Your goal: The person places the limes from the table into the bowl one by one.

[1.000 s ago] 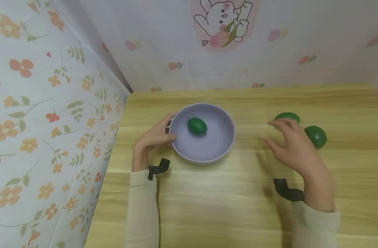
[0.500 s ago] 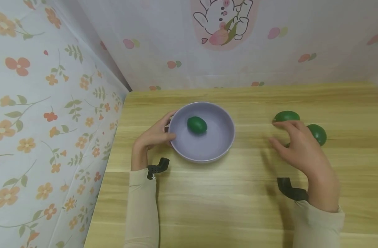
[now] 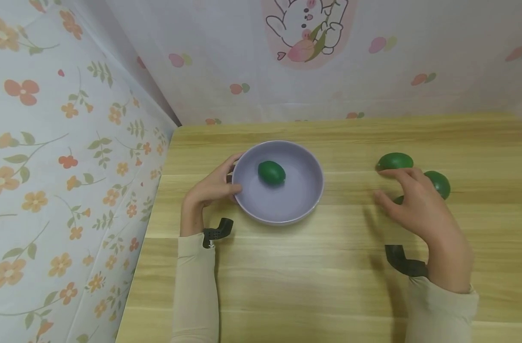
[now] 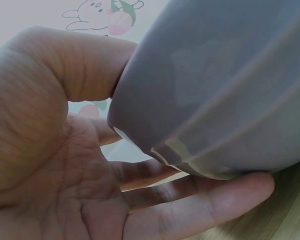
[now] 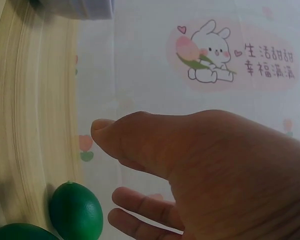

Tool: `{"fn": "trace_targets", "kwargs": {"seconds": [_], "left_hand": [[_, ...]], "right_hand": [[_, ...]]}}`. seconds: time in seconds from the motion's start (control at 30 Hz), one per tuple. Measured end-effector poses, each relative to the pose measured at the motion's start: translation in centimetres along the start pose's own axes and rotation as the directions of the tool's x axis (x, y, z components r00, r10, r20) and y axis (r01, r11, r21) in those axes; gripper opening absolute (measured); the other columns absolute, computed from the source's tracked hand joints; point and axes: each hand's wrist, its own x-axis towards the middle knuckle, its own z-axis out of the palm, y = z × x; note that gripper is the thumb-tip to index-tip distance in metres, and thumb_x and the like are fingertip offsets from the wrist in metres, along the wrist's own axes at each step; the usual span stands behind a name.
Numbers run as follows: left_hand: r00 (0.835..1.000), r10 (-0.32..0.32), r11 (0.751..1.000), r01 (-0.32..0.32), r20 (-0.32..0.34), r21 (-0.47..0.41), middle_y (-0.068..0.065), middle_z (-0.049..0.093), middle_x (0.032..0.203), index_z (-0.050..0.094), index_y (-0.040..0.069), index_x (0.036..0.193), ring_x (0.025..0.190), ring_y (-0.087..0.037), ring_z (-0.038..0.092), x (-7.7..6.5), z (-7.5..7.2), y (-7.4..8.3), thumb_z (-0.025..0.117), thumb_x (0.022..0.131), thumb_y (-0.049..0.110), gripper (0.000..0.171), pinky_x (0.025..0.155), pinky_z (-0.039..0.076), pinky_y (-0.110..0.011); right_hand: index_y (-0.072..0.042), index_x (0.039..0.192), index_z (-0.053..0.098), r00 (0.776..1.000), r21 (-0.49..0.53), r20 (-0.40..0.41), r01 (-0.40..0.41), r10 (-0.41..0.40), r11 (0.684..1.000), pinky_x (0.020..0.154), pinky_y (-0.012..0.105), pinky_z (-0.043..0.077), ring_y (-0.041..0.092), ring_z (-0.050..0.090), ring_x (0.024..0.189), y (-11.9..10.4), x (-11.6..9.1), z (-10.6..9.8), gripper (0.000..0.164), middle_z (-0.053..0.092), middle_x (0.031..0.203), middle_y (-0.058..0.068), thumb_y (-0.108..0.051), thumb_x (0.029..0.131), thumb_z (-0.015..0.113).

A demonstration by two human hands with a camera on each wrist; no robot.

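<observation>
Head view, left hand (image 3: 213, 187) gripping bowl (image 3: 297, 193), right hand (image 3: 418, 205) spread, empty, partly hiding lime (image 3: 442, 184)

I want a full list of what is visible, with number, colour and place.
Table: one, yellowish wood, underneath.
Bowl: one, pale purple, on table.
Bowl fruit: one, green, inside bowl.
Table fruits: two, green, at right; a half-hidden green patch there may be a third.
Cloths: two, whitish with prints, left and back.
Mounts: two, black, at the wrists.
Sleeves: two, beige, on forearms.
Left hand: one, bare, gripping the bowl.
Right hand: one, bare, close to table fruits.
</observation>
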Motion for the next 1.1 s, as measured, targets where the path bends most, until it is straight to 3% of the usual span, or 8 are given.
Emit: {"fn": "trace_targets", "kwargs": {"seconds": [0.77,1.1], "left_hand": [[1.0,0.019,1.0,-0.019,0.01,-0.018,-0.023,0.035,0.162,0.028,0.021,0.166,0.131,-0.047,0.052,-0.2,-0.1,0.0,0.057,0.079,-0.011,0.097,0.074,0.066,-0.05],[1.0,0.007,1.0,-0.007,0.008,-0.02,-0.02,0.037,0.161,0.029,0.023,0.166,0.132,-0.047,0.053,-0.1,-0.2,0.0,0.058,0.08,-0.011,0.097,0.075,0.066,-0.051]], "right_hand": [[0.005,0.152,0.046,0.996,-0.028,0.075,-0.035,0.037,0.999,0.102,0.08,0.036,0.065,0.037,0.135,1.2,0.2,-0.1,0.064,0.035,0.15,0.047,-0.032,0.103,0.066],[0.008,0.149,0.047,0.996,-0.045,0.088,-0.027,0.031,0.999,0.103,0.079,0.037,0.061,0.034,0.139,1.5,0.2,0.0,0.067,0.04,0.148,0.043,-0.029,0.099,0.072]]}}
